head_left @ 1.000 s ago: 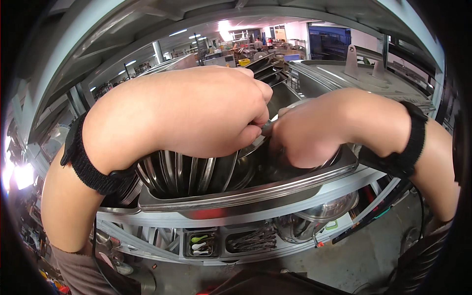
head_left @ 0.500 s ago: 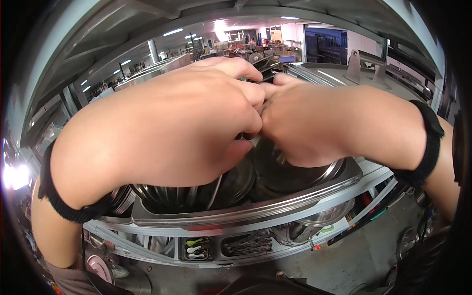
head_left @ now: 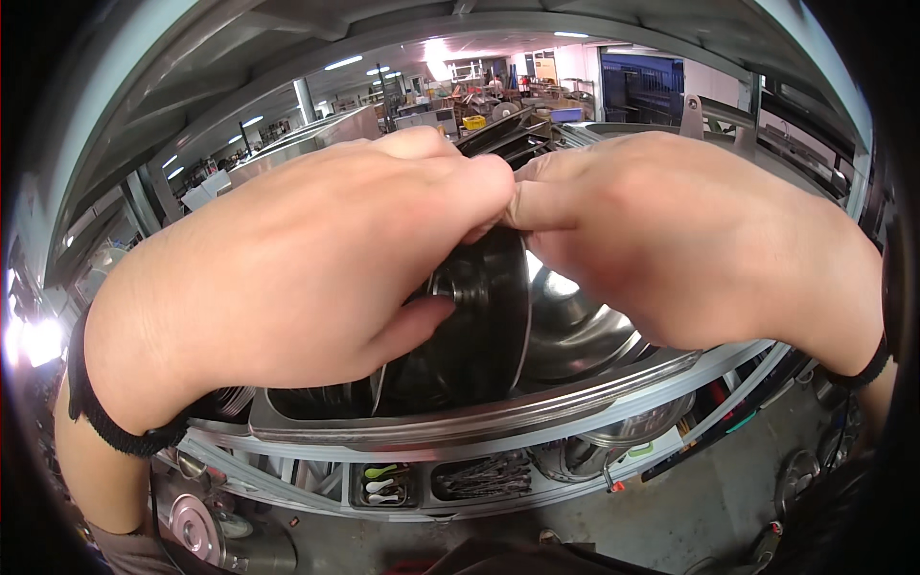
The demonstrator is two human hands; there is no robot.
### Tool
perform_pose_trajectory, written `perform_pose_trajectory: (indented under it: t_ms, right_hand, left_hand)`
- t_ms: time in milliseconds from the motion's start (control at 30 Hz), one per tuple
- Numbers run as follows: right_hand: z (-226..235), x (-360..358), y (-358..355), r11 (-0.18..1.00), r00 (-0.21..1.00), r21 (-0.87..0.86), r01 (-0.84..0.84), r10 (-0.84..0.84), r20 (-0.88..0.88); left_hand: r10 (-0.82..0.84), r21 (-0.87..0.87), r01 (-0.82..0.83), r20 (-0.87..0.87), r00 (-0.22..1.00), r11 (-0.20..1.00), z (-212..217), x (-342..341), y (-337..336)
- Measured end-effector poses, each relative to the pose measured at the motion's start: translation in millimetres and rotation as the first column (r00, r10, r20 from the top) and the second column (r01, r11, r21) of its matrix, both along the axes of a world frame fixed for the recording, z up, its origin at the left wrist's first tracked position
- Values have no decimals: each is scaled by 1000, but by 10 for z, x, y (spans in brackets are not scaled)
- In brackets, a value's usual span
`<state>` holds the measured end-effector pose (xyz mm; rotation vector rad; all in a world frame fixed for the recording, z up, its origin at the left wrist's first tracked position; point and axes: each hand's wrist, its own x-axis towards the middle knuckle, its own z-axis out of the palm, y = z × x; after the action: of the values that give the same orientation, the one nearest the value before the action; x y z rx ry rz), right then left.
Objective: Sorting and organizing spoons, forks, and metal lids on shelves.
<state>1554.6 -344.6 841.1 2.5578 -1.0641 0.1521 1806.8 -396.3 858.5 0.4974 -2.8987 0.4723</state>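
Note:
Two round steel pieces stand on edge in a rectangular steel pan point(head_left: 460, 426); whether they are bowls or lids I cannot tell. The darker round steel piece point(head_left: 484, 331) leans below my left hand point(head_left: 278, 259), whose fingers curl at its upper rim while the thumb lies across its face. Just right of it, the brighter round steel piece point(head_left: 570, 326) sits partly under my right hand point(head_left: 680, 230). My right fingers are bent together at the upper rims, close against the left ones. Both hands hide the exact points of contact. More round rims show dimly at the pan's left.
The pan rests on a metal rack, with a lower shelf of small trays holding spoons point(head_left: 381, 484) and dark utensils point(head_left: 484, 476). A lidded pot point(head_left: 196, 527) stands on the floor at left. A metal roof panel point(head_left: 316, 48) overhangs the rack.
My hands have shifted, the right one moving to the right. The round pieces have parted, so the face of the darker one and the bright curve of the other now show.

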Motion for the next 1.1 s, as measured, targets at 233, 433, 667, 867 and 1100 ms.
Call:
perform_pose_trajectory:
  t_ms: [233, 433, 667, 867, 1100]
  right_hand:
    - [-111, -76, -43, 988, 992, 126, -92, 80, 96]
    - [-165, -17, -82, 934, 937, 261, -244, 158, 311]
    - [-114, 21, -77, 841, 876, 462, -280, 27, 481]
    - [-131, -5, -169, 853, 859, 353, -384, 189, 476]
    - [6, 131, -189, 946, 782, 134, -295, 158, 603]
  left_hand:
    - [45, -38, -48, -65, 997, 998, -26, -47, 30]
    - [49, -101, -50, -21, 999, 994, -12, -50, 24]
    - [-31, -65, 28, -46, 998, 998, 2, -67, -9]
    - [128, -38, -126, 66, 990, 991, 82, -123, 22]
    - [88, -22, -87, 5, 996, 996, 82, -31, 3]
